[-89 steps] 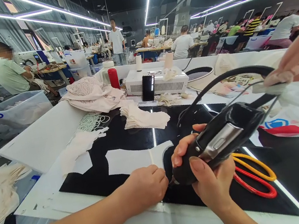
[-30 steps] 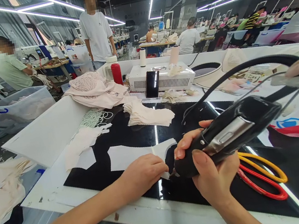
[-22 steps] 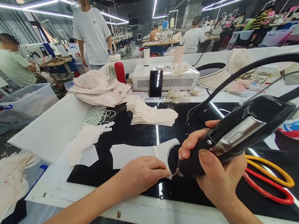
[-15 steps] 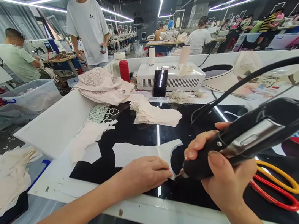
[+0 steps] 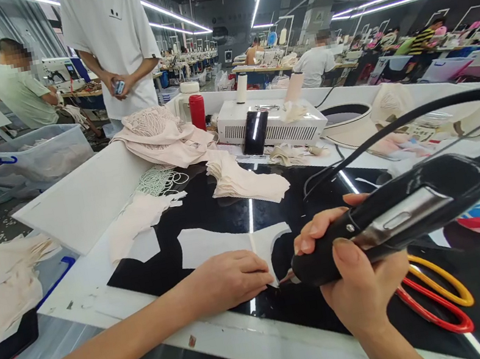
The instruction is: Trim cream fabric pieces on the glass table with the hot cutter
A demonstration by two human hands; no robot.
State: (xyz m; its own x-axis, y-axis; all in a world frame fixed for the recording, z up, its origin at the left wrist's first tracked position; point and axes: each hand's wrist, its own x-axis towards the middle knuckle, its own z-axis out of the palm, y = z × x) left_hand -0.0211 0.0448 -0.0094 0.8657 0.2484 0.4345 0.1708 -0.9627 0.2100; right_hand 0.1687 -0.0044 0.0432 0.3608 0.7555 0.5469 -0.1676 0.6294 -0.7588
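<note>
My right hand (image 5: 364, 281) is wrapped round a black corded hand tool (image 5: 395, 217) with a silver strip along its side. Its thin metal tip (image 5: 288, 278) meets the near corner of a white cut fabric piece (image 5: 214, 243), though I cannot tell whether they touch. With fingers pressed together, my left hand (image 5: 234, 279) grips that piece by its right end, just left of the tip. The fabric lies flat on a glossy black sheet (image 5: 155, 278). What sits under my left fingertips is hidden. Beside my right wrist lie scissors with red and yellow handles (image 5: 441, 292).
Beyond the piece are a stack of beige cut fabric (image 5: 247, 181), a phone (image 5: 255, 133) leaning on a white vented box (image 5: 273, 121), and tangled green cord (image 5: 159, 182). The tool's black cable (image 5: 419, 117) arches at right. A person (image 5: 117, 46) stands beyond the table's left side.
My hands, the tool and the fabric hold nearly the same place, with a slight shift of the view. The standing person has come closer and brought both hands together round a small object.
</note>
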